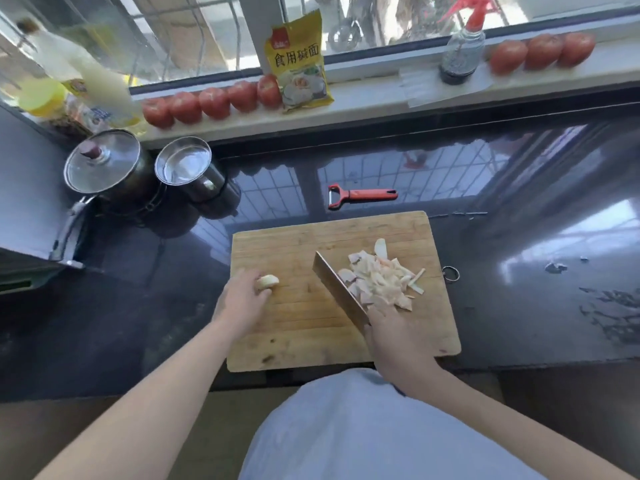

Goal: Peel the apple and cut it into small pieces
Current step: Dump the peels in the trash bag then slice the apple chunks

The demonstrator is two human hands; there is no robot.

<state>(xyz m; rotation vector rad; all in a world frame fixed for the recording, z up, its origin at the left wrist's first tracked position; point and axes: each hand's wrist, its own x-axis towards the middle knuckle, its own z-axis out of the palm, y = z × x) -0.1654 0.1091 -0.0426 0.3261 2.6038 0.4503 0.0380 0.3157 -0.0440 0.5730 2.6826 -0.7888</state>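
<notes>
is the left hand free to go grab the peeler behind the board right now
Probably not yet. The left hand is holding an apple chunk on the cutting board. The peeler lies on open counter beyond the board with nothing blocking the way, so only the chunk needs setting down.

Eight tomatoes (214,102), two pots (107,168), one peeler (362,195), one knife (337,289)

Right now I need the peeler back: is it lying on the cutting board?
No, the peeler lies on the dark counter beyond the cutting board.

yellow packet (300,60) | windowsill (381,91) | reads "食用碱面"
</notes>
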